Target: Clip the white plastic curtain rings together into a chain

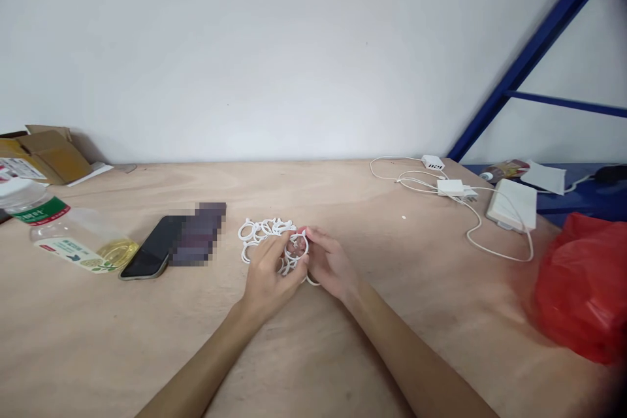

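Between my two hands, a white curtain ring point(307, 248) with a small tab on its rim stands up on edge. My left hand point(270, 269) pinches it from the left, its fingers bent round behind it. From the right, my right hand point(334, 266) holds the same ring, thumb low and fingertips at its top by the tab. A pile of similar white rings point(264, 228) lies on the table behind and left of my left hand, which partly covers it. Another ring point(312, 283) peeks out below my hands.
On the left are a phone point(151, 248), a pixelated dark patch, a bottle of yellow liquid point(73, 241) and an opened cardboard box point(53, 153). White chargers point(450, 188) with cables, a white box point(512, 202) and a red plastic bag point(582, 287) occupy the right.
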The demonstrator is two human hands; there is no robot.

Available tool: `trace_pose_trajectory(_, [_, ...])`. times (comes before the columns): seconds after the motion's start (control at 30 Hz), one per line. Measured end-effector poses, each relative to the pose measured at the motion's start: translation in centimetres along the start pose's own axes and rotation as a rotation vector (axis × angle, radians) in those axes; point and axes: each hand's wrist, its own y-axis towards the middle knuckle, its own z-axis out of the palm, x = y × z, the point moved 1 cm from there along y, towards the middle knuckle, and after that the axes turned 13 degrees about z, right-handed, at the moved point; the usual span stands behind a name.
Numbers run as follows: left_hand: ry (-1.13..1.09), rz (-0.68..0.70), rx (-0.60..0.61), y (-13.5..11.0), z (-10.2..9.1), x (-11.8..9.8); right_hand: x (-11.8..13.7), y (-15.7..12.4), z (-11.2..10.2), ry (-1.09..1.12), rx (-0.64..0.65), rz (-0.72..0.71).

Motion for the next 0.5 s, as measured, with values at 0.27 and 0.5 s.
trace_pose_trajectory(0.27, [0.263, -0.03, 0.169, -1.6, -3.0, 1.7, 3.0, -0.9, -2.0, -0.698, -0.443, -0.349])
trace_pose_trajectory(0.5, [0.453, -0.224, 0.424, -7.5, -7.4, 1.2, 1.3, -7.6, -5.5, -1.616, -0.615, -0.341])
